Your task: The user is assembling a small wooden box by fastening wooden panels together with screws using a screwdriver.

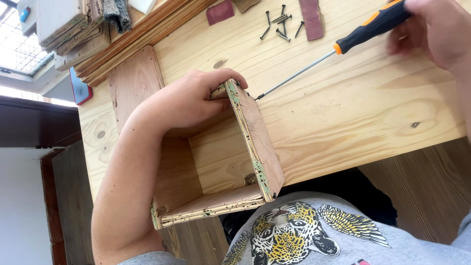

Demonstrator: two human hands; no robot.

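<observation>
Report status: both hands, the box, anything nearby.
Left hand grips wooden box corner. Right hand holds screwdriver, tip at box edge. Loose screws beyond.

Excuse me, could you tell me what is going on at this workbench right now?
A person is steadying an open plywood box on a pine workbench with the left hand, gripping its upper corner. The right hand holds an orange-and-black screwdriver, its tip at that corner of the box. Loose screws lie further back on the bench.

box [221,167] on table [343,113], screws [279,22] behind
</observation>
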